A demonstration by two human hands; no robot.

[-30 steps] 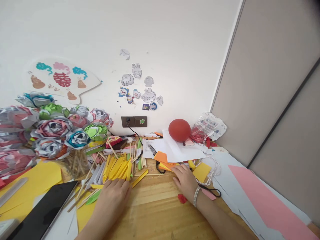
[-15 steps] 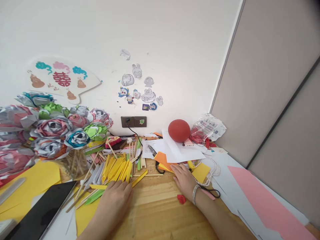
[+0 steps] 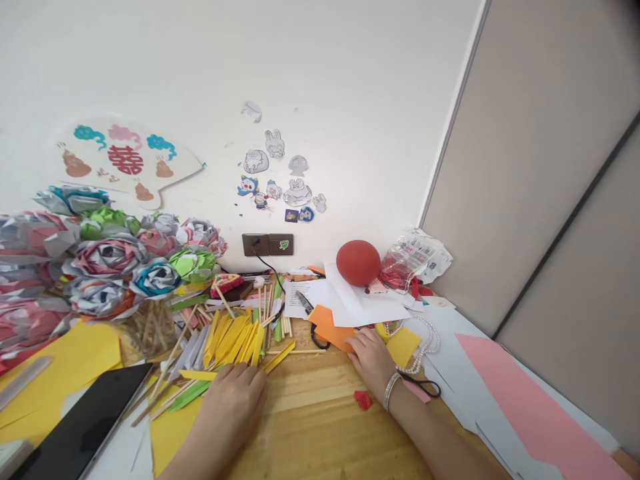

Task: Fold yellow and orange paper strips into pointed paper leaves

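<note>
1. The left hand, low centre-left of the frame, lies palm down, holding nothing, its fingertips touching one fanned pile of yellow folded paper strips.
2. The right hand, centre, rests flat and loose on one orange paper sheet.
3. One red balloon sits above, on white paper.
4. One small red scrap lies on the wooden tabletop.

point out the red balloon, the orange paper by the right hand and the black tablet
red balloon [image 3: 358, 263], head view, middle of its round body
orange paper [image 3: 330, 323], head view, bare part left of the fingers
black tablet [image 3: 85, 420], head view, middle of the dark screen
</note>
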